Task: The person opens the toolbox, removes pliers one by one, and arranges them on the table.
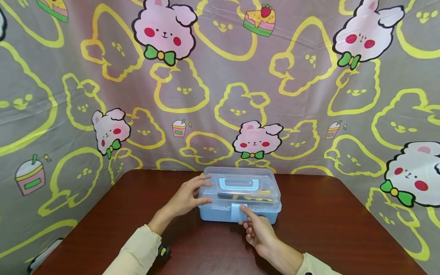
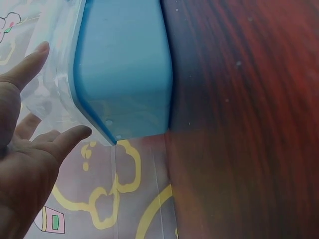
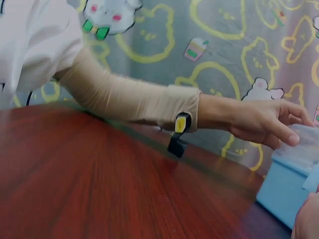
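A plastic storage box with a light-blue base [image 1: 214,215] and a clear lid [image 1: 240,172] sits on the table with its lid down. Through the lid, dark and yellow items [image 1: 252,198] show inside. A light-blue handle [image 1: 238,186] lies flat on top. My left hand [image 1: 185,194] touches the lid's left side, thumb and fingers spread; in the left wrist view its fingers lie along the clear lid [image 2: 62,84]. At the front, my right hand [image 1: 261,233] pinches the blue latch [image 1: 235,213], thumb on its face and fingers curled below.
The dark red-brown wooden table [image 1: 113,217] has rounded far corners. A patterned cloth [image 1: 213,68] with cartoon rabbits hangs close behind it and along both sides. A black strap device [image 3: 180,132] sits on the left wrist.
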Available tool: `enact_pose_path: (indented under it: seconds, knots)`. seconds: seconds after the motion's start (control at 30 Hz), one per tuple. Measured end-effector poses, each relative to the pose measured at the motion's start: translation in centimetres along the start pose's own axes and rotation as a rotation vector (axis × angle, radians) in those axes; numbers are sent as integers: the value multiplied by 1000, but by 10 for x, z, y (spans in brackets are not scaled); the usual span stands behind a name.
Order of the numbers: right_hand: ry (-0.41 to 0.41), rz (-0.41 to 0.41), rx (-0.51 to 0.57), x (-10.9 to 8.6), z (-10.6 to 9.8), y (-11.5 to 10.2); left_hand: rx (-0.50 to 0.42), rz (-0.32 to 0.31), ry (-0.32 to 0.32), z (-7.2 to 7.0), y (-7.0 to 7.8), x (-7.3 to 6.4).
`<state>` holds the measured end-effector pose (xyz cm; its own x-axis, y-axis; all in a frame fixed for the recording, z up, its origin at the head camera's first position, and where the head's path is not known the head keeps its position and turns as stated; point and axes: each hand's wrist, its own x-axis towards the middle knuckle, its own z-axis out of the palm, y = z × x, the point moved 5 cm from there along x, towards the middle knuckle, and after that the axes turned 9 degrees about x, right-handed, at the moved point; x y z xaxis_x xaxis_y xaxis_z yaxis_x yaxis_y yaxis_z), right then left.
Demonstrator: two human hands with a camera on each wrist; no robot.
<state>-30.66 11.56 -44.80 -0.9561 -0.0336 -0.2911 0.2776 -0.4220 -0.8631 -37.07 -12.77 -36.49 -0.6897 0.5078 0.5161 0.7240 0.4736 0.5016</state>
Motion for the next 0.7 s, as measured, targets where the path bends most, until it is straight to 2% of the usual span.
enact_pose_path:
  seconds: [0.17,0.4,0.7]
  knots:
    - [-13,17,-12,-1,2,-1,5,-11,2,-1,-1,-1]
    - [-38,62,-40,-4,3,0,-2,6,4,0,-2,-2]
    - [-161,127,-101,-8,1,-1,-8,-1,-2,0,-1,-2]
